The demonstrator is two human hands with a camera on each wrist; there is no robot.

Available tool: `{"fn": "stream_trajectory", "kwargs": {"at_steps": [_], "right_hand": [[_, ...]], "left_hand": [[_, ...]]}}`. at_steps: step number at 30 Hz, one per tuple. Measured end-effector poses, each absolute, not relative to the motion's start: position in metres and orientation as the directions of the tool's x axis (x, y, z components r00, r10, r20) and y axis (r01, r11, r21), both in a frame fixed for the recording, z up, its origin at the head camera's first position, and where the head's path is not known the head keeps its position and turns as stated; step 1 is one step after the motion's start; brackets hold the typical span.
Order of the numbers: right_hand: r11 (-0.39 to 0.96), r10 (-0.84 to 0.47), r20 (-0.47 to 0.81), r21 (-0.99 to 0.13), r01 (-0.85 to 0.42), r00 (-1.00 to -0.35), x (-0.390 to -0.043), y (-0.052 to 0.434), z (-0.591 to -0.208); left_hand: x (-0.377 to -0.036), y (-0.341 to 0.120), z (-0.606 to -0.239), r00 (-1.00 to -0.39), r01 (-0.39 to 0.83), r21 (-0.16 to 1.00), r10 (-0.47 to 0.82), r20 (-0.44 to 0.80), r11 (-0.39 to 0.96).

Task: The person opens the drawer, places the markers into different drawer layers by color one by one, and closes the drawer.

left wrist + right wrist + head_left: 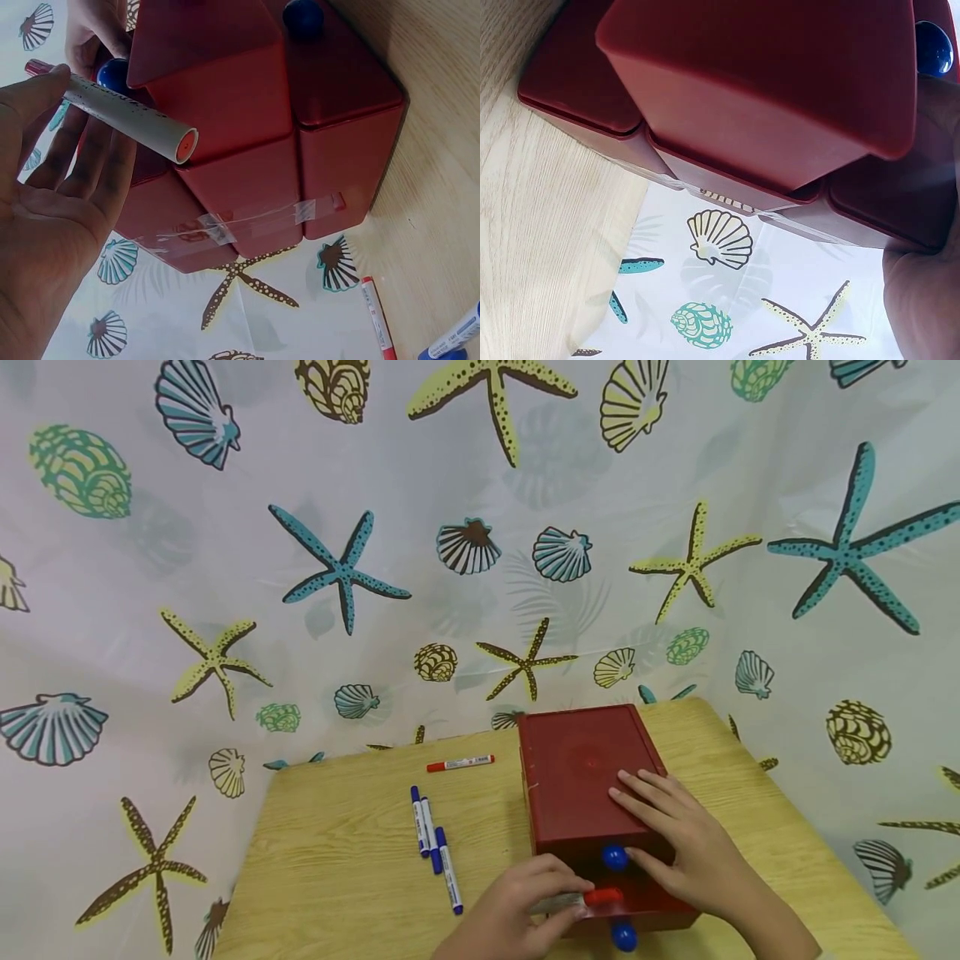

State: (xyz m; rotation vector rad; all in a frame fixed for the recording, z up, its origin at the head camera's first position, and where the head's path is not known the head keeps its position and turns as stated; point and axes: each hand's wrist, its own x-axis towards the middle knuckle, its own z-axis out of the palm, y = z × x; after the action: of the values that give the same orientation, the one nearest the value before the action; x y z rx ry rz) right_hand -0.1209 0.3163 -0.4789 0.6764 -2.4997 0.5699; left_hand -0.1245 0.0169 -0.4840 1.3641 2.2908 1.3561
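My left hand (517,910) pinches a red marker (124,112) with a white barrel between thumb and fingers. Its red cap lies over a pulled-out drawer (660,922) of a dark red drawer box (577,768). My right hand (693,839) rests its fingers, spread and nearly straight, on top of the box, while the thumb lies at the upper blue knob (615,858). Below it, a second blue knob (624,935) sits on the front of the pulled-out drawer. The drawer's inside is partly hidden by my left hand and the marker.
Left of the box, another red marker (461,763) lies on the wooden table (337,860). Three blue markers (450,872) lie nearer, two side by side. Clear tape (217,229) runs across the box. A shell-and-starfish sheet (450,610) hangs behind the table.
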Motion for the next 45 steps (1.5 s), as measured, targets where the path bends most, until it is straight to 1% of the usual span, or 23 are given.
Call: {"fn": "stream_trajectory", "kwargs": {"at_steps": [6, 13, 16, 18, 25, 32, 39, 45], "right_hand": [[0.795, -0.350, 0.550, -0.254, -0.551, -0.758, -0.121, 0.315, -0.478], [0.793, -0.347, 0.561, -0.253, -0.555, -0.752, -0.119, 0.314, -0.478], [0.789, -0.347, 0.561, -0.259, -0.557, -0.752, -0.119, 0.314, -0.477], [0.788, -0.348, 0.558, -0.262, -0.558, -0.754, -0.119, 0.314, -0.478], [0.787, -0.349, 0.552, -0.266, -0.556, -0.757, -0.120, 0.316, -0.478], [0.784, -0.352, 0.556, -0.264, -0.561, -0.753, -0.120, 0.315, -0.479], [0.788, -0.347, 0.550, -0.267, -0.555, -0.759, -0.120, 0.315, -0.479], [0.789, -0.344, 0.549, -0.271, -0.552, -0.761, -0.120, 0.315, -0.479]], "left_hand": [[-0.123, 0.022, -0.482, -0.569, 0.637, 0.751, 0.764, 0.306, 0.174], [-0.119, 0.030, -0.481, -0.512, 0.725, 0.674, 0.765, 0.390, 0.141], [-0.118, 0.033, -0.480, -0.510, 0.732, 0.669, 0.752, 0.417, 0.126], [-0.117, 0.033, -0.479, -0.521, 0.721, 0.682, 0.745, 0.417, 0.123], [-0.117, 0.037, -0.483, -0.492, 0.766, 0.632, 0.738, 0.462, 0.115], [-0.117, 0.038, -0.489, -0.515, 0.733, 0.666, 0.751, 0.413, 0.136], [-0.119, 0.039, -0.492, -0.496, 0.767, 0.625, 0.753, 0.433, 0.146], [-0.120, 0.040, -0.492, -0.507, 0.756, 0.637, 0.750, 0.424, 0.151]]}}
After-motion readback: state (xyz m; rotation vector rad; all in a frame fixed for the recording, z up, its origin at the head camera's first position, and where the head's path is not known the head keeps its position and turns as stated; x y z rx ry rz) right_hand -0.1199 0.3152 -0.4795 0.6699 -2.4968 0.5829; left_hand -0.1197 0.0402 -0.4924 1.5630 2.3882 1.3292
